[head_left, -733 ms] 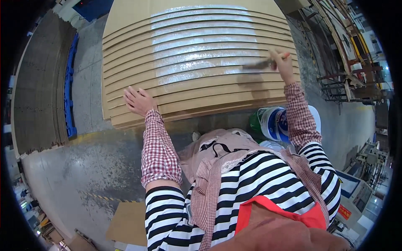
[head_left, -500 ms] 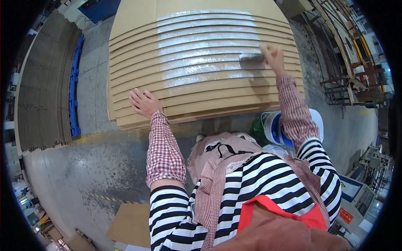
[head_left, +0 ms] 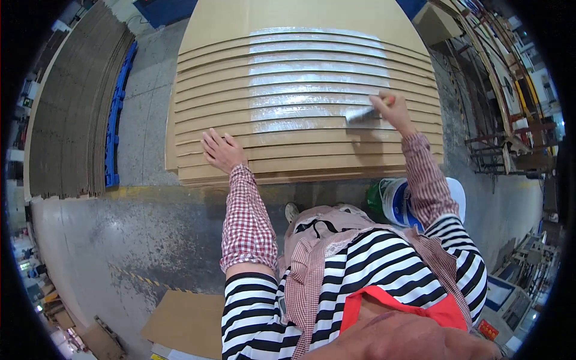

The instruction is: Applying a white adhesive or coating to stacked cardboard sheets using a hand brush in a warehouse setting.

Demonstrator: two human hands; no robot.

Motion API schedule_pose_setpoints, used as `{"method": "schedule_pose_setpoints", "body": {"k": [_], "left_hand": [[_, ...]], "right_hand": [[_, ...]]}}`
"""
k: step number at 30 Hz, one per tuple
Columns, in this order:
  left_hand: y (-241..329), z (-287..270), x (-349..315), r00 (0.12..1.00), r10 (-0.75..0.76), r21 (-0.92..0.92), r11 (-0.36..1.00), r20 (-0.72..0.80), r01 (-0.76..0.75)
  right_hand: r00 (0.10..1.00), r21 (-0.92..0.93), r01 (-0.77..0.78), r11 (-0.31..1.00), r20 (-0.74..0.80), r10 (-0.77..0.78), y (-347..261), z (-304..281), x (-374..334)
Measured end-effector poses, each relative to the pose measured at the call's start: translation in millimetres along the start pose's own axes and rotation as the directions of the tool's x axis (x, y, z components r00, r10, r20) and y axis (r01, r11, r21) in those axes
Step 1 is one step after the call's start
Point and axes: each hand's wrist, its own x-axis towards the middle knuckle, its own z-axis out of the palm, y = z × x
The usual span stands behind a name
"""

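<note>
While the left hand (head_left: 224, 150) rests palm down on the cardboard sheets (head_left: 288, 157), with its fingers spread a little apart, the right hand (head_left: 394, 113) is closed around the handle of a flat brush (head_left: 359, 116). The sheets lie in a stack at 12 o'clock of the view, and they overlap like steps, so that only a narrow strip shows from many of them. Across their middle there is a shiny, whitish wet patch (head_left: 312, 81), nearly rectangular. If this patch is taken as the centre of the clock, the left hand is at 8 o'clock, on dry cardboard just outside the patch, and the right hand is at 4 o'clock. The brush points toward 9 o'clock from the right hand, with its tip at the lower right part of the patch; whether the tip touches the surface, I cannot tell. An orange end of the handle shows at the right hand. From the centre of the whole view, a bucket (head_left: 401, 203) with blue marking stands near 3 o'clock, partly hidden behind the right sleeve (head_left: 427, 177). Near 10 o'clock, a tall stack of boards (head_left: 72, 114) stands beside a blue pallet edge (head_left: 114, 129). Near 7 o'clock, a flat cardboard piece (head_left: 185, 321) lies on the grey floor (head_left: 168, 234).
</note>
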Motion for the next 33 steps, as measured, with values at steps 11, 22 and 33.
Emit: {"method": "schedule_pose_setpoints", "body": {"k": [11,22,33], "left_hand": [[1.6,-7.4,1.1,0.999,-0.006,0.026,1.0,0.037,0.005],[0.2,-7.6,1.3,1.0,0.021,0.035,0.999,0.005,-0.021],[1.6,-8.4,0.3,1.0,0.017,0.044,0.999,0.014,-0.018]], "right_hand": [[0.911,-0.07,0.226,0.972,-0.339,-0.236,-29.5,56.8,70.0],[0.893,0.232,0.357,0.905,-0.368,-0.258,-52.3,62.5,76.1],[0.962,0.228,0.271,0.935,-0.061,-0.265,-34.1,38.3,-55.1]]}}
